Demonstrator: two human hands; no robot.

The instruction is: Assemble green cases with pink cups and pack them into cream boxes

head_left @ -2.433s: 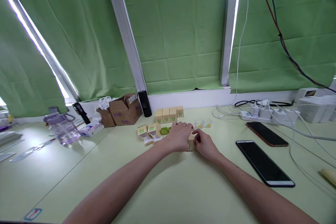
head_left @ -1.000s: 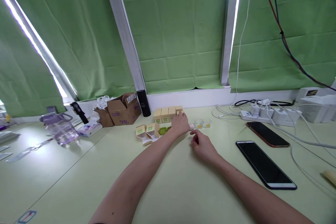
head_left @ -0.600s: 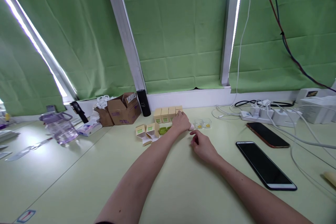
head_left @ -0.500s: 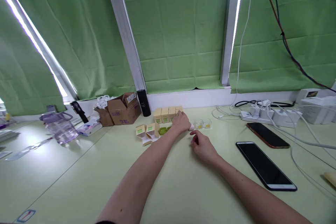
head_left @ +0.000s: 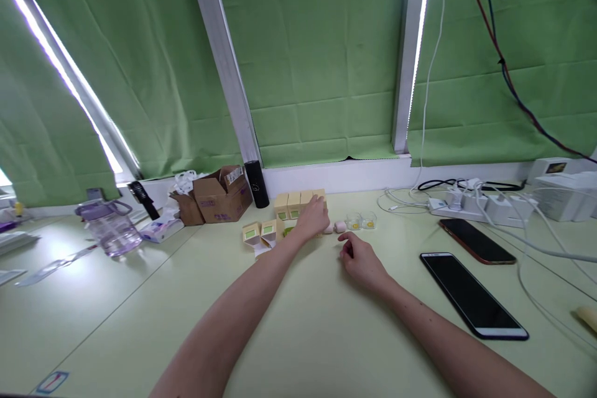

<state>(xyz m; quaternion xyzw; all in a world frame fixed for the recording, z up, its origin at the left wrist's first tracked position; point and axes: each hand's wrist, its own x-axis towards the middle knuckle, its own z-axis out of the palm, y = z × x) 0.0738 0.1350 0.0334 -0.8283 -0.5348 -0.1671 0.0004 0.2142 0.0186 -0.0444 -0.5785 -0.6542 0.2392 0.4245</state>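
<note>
My left hand (head_left: 313, 220) reaches over the right end of a row of small tan boxes (head_left: 293, 204) with green-and-white labels. Its fingers point forward at the box tops, and I see nothing held in them. Behind my left wrist, a green container (head_left: 288, 231) is partly hidden. Two opened tan boxes (head_left: 260, 233) stand to the left of it. My right hand (head_left: 364, 261) rests on the table with its index finger out and the other fingers loosely curled, holding nothing. Just beyond it are small pink pieces (head_left: 340, 226) and clear cups with yellow centres (head_left: 360, 221).
Two phones (head_left: 473, 295) lie at the right, near a power strip (head_left: 480, 206) with plugs and loose white cables. A cardboard box (head_left: 222, 199), a black cylinder (head_left: 256, 185) and a purple water bottle (head_left: 109, 230) stand at the back left.
My left hand has moved left, from beside the pink pieces to the row of boxes, uncovering more of the pink pieces. The right hand stays where it was.
</note>
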